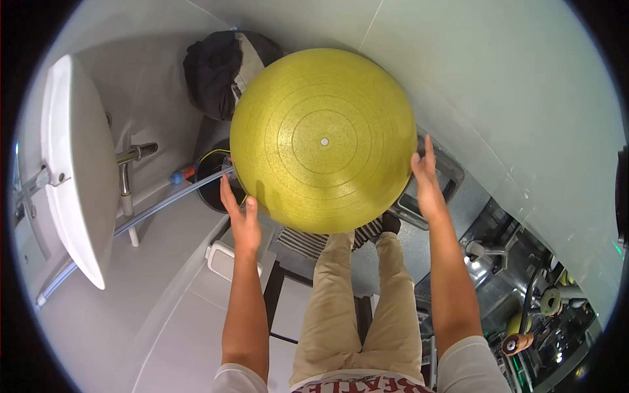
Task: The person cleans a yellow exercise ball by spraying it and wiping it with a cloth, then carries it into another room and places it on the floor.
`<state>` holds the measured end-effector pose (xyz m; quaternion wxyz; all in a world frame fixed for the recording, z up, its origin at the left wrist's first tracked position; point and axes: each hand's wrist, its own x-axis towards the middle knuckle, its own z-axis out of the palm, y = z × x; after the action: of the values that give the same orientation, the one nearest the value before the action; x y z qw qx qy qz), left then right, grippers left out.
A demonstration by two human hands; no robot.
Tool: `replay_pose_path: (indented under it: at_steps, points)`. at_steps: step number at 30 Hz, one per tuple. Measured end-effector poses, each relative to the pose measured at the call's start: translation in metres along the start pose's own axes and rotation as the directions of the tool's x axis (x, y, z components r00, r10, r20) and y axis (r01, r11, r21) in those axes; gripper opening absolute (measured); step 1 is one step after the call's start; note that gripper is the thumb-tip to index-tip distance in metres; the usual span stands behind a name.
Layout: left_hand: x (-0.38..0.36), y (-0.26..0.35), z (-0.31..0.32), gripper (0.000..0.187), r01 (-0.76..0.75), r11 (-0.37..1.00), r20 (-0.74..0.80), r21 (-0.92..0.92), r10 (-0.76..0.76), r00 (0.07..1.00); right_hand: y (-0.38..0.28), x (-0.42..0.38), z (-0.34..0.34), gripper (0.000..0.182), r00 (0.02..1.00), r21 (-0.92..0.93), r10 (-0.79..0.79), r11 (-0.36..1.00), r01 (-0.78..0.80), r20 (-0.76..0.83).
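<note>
Flanking yellow ball [324,164] with left hand [244,221] and right hand [427,185] | both spread wide, straight-fingered | cannot tell whether touching | located between hands, partly hiding dark bag [211,75].

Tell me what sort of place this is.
Probably a washroom, going by the white washbasin and its metal drain pipe. The yellow-green exercise ball suggests it may double as storage.

There is one large ball [324,118], one white basin [78,170], one long pole [164,201]
</note>
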<state>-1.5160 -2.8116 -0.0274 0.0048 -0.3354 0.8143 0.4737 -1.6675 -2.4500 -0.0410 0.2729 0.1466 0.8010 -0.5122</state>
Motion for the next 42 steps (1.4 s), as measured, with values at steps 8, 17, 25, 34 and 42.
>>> replay_pose_path:
  at_steps: [8, 17, 25, 34, 42]
  points:
    - [-0.004, -0.001, 0.034, 0.161, -0.159, 0.934, 0.359, 0.319, 0.035, 0.933, 0.022, -0.029, 0.054, 0.126, 0.998, -0.13, -0.045, 0.99, 0.049, 0.032]
    - [-0.039, 0.085, -0.005, 0.156, -0.06, 0.869, 0.32, 0.491, -0.116, 0.94, 0.018, -0.077, -0.004, 0.115, 0.999, -0.03, 0.011, 1.0, -0.01, 0.037]
    - [-0.159, 0.172, 0.0, 0.131, -0.418, 0.873, 0.657, 0.251, 0.164, 0.736, 0.021, -0.237, -0.093, 0.094, 1.0, -0.01, 0.021, 1.0, -0.021, 0.022]
    - [-0.334, 0.297, 0.05, 0.092, -0.587, 0.791, 0.916, -0.172, 0.348, 0.201, 0.072, -0.434, -0.178, 0.095, 0.991, 0.177, 0.055, 0.984, -0.033, -0.122]
    - [-0.514, 0.37, 0.099, 0.074, -0.494, 0.743, 0.891, -0.452, 0.351, -0.289, 0.134, -0.622, -0.281, 0.074, 0.942, 0.493, 0.112, 0.868, 0.062, -0.317]
